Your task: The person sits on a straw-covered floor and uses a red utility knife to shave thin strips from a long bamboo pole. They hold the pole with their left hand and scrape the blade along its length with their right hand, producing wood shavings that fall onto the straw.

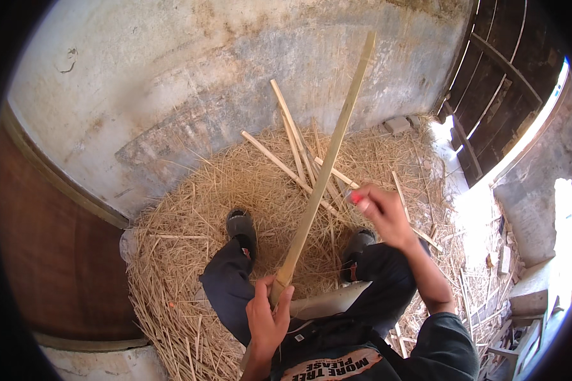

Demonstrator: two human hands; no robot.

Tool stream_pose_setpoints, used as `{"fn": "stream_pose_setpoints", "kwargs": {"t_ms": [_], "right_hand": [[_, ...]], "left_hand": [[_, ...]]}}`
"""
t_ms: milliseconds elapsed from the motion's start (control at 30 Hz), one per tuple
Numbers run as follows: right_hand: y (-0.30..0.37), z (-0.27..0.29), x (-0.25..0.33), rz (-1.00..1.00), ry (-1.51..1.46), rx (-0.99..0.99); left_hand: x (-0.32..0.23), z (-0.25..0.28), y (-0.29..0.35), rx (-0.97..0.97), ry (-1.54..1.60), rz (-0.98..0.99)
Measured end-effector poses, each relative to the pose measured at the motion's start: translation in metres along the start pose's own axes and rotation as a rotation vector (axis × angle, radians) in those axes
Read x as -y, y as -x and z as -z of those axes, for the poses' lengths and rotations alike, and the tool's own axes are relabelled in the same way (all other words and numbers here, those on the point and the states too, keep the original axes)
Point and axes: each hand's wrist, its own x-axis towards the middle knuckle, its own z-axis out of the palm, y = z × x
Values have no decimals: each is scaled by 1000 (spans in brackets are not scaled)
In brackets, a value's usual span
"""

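A long, flat strip of split bamboo (pixel 324 171) slants up and away from my lap toward the wall. My left hand (pixel 268 320) is closed round its near end, thumb on one side and fingers on the other. To the right of the strip, above my right knee, my right hand (pixel 386 214) is closed on a small red-handled tool (pixel 355 197). A greyish part shows beside the red, but its kind is too small to make out. The tool looks close to the strip; whether they touch I cannot tell.
Several pale bamboo strips (pixel 292 130) lean and lie crossed ahead of my feet. Straw-like shavings (pixel 178 254) cover the floor. A stained wall (pixel 235 70) stands ahead, a brown wooden panel (pixel 63 247) at left, a dark plank door (pixel 496 76) and bricks (pixel 397 125) at right.
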Motion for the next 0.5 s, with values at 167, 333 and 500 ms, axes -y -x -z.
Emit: {"fn": "stream_pose_setpoints", "kwargs": {"t_ms": [167,333,500], "right_hand": [[22,-30,36,211,119,38],[34,-40,45,339,230,37],[37,-45,55,396,236,44]], "left_hand": [[-22,-7,-8,-48,34,-80],[-35,-8,-9,-19,-17,-121],[-45,-7,-6,26,23,-106]]}}
